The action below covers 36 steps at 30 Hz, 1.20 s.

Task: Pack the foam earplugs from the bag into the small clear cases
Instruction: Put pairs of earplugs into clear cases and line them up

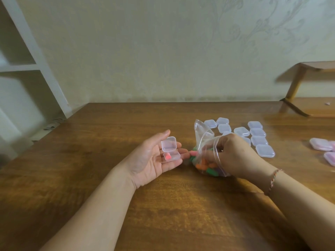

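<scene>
Foam earplugs [204,164], orange, green and a few purple, fill the bottom of a clear plastic zip bag [203,134] that stands near the middle of the brown wooden table [90,142]. The right hand [233,154], a braided thread bracelet [273,180] on its wrist, is pushed through the bag's mouth; its fingers curl down among the earplugs, but the crumpled plastic hides whether they pinch one. The left hand [155,158] lies palm up just left of the bag, fingers relaxed and nearly straight, their tips touching the bag's side. On those fingers rests a small square clear plastic case [170,149], its hinged lid standing open, and one orange-red earplug [167,157] lies in its base. Behind and to the right of the bag, toward the far edge, at least nine closed clear cases [259,140] lie flat in loose rows; the hand and bag cover parts of two of them, so the count may be short. Near the right edge, well apart from these, three closed cases with pinkish contents [320,144] lie together, cut off by the frame. A low wooden shelf [311,105] sits at the far right corner, and a white shelving unit [21,66] stands past the left edge.
</scene>
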{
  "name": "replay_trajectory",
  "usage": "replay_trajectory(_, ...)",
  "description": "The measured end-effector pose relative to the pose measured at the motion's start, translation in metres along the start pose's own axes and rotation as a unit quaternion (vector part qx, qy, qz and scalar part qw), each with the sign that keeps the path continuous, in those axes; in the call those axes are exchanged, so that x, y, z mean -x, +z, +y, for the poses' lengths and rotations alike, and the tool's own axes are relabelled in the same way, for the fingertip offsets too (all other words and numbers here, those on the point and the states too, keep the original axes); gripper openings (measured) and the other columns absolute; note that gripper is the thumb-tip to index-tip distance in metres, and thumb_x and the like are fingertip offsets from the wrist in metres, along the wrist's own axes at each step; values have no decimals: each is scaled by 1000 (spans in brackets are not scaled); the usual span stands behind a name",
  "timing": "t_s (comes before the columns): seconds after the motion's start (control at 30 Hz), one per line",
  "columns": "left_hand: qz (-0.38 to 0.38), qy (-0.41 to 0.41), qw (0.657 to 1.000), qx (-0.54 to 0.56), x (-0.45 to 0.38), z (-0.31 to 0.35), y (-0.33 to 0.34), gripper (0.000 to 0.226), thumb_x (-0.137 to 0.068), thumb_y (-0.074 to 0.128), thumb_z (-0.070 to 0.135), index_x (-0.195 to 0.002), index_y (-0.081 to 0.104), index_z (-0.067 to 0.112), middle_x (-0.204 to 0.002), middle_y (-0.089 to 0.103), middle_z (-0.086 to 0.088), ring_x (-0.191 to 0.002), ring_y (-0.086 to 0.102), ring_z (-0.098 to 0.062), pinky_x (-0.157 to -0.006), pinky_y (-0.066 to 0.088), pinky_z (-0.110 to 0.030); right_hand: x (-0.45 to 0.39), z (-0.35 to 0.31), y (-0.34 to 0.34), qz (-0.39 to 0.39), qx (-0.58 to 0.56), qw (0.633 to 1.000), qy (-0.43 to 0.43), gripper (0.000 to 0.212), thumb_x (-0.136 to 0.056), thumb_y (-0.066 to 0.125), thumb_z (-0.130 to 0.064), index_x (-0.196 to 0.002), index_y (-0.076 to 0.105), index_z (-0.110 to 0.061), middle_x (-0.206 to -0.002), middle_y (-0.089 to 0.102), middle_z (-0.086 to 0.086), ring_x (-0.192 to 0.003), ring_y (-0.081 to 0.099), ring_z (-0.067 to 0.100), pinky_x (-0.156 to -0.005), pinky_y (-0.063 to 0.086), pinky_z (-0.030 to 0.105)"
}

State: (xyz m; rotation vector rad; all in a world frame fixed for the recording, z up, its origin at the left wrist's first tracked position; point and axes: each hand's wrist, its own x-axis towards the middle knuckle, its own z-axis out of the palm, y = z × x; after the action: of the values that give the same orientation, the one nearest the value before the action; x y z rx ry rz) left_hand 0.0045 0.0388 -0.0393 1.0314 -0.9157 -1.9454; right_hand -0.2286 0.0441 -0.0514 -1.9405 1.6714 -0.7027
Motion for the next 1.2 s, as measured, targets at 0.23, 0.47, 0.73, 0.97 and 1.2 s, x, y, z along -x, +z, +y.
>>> replay_trajectory(0.23,15,3,1000,3,0,0,1,70,-79,69,45,-125,57,-6,-124,63,-30,-113,67,-32,-89,58,-37,0,-2,-2,9,25,1000,13,16,-86,66,-42,-86,77,-30,-86,73,-6,-78,68,13,-66,60,35)
replay_trajectory(0.47,42,25,998,50,2,7,-6,67,-77,69,42,-123,57,-5,-120,66,-28,-108,69,-35,-95,55,-41,8,-3,-15,58,35,998,12,46,-84,67,-17,-44,61,-39,-43,55,-15,-42,48,0,-41,36,10)
replay_trajectory(0.73,113,60,987,96,-4,7,-4,49,-90,65,32,-123,57,-3,-119,66,-27,-103,71,-34,-91,55,-40,21,2,-40,75,22,997,-13,7,-76,74,-43,-74,73,-36,-49,43,-7,-44,36,6,-43,26,19)
replay_trajectory(0.97,105,82,987,91,17,15,12,38,-97,56,30,-122,60,1,-117,69,-25,-102,71,-34,-87,59,-41,41,-25,-68,140,48,985,-93,10,-80,72,-36,-73,70,-29,-48,57,-5,-39,42,6,-38,30,11)
replay_trajectory(1.2,17,75,995,68,33,0,42,39,-99,49,27,-122,62,0,-104,73,-20,-87,74,-27,-84,56,-40,61,-68,-21,233,96,949,-191,10,-83,67,-39,-75,72,-34,-40,32,-14,-37,35,9,-39,31,21)
